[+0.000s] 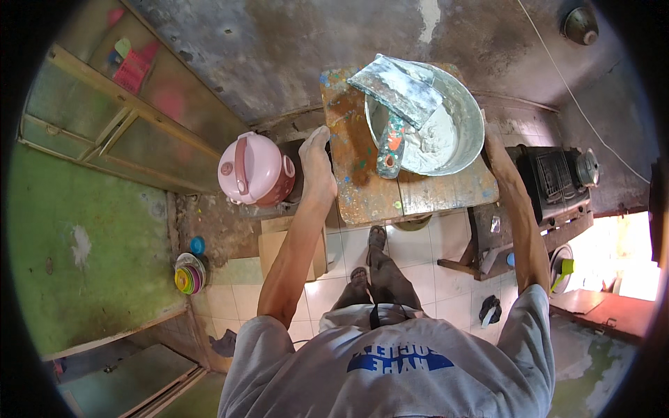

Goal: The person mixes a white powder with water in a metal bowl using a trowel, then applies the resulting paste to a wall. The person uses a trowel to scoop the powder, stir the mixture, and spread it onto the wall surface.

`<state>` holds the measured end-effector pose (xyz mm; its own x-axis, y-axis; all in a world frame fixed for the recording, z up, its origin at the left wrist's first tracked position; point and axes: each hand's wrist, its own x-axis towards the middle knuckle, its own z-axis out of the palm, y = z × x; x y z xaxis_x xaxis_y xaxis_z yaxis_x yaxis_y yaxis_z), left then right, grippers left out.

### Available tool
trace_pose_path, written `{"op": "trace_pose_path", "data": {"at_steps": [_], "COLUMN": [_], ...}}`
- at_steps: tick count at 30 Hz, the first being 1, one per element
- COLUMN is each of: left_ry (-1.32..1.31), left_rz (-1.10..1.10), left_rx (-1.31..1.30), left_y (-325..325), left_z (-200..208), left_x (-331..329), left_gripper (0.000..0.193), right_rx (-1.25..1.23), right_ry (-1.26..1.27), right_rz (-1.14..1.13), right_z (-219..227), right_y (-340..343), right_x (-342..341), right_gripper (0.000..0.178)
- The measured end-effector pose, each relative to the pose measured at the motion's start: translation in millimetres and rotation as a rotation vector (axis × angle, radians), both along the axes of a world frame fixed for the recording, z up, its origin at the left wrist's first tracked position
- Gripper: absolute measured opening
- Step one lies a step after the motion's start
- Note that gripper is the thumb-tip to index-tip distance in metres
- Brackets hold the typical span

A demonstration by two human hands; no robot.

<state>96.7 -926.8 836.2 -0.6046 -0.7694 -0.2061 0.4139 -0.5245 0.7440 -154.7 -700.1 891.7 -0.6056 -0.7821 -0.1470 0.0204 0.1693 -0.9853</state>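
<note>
A paint-spattered wooden board (359,184), perhaps a small stool's top, is held level in front of me. My left hand (318,167) is closed against its left edge, the fingers partly hidden. On the opposite side my right hand (493,150) grips the right edge, mostly behind a metal basin (478,139). That round basin stands on the board and holds wet, pale grey-white plaster (435,143). Across its left rim lies a wide, plaster-smeared putty knife (397,90), its dark, orange-spotted handle pointing toward me. Whatever is under the board is mostly hidden.
At left, a pink rice cooker (254,171) stands near glass-fronted cabinet doors (153,146). A black stove (554,181) sits on a wooden stand at right. A cardboard box (275,254) and stacked colourful bowls (188,275) are lower left. A dark object (490,310) lies on the tiles.
</note>
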Motion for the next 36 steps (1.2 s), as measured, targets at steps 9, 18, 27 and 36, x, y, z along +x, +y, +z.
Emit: {"op": "trace_pose_path", "data": {"at_steps": [9, 18, 27, 36], "left_ry": [-0.062, -0.12, -0.28, -0.387], "left_rz": [0.006, 0.043, 0.049, 0.002], "left_rx": [0.015, 0.026, 0.039, 0.08], "left_y": [-60.2, -121.6, -170.8, -205.7], "left_z": [-23.3, -80.1, -158.2, -204.9], "left_x": [-63.2, -122.6, -171.9, -230.1], "left_gripper": [0.03, 0.026, 0.028, 0.028], "right_rx": [0.145, 0.3, 0.211, 0.155], "right_ry": [0.039, 0.279, 0.242, 0.039], "right_rz": [-0.053, -0.094, -0.101, -0.216], "right_z": [-56.4, -110.2, -138.2, -222.6], "right_y": [-67.8, -120.0, -165.4, -201.1], "right_x": [-90.2, -149.2, -174.2, -242.0], "right_gripper": [0.08, 0.078, 0.074, 0.083]}}
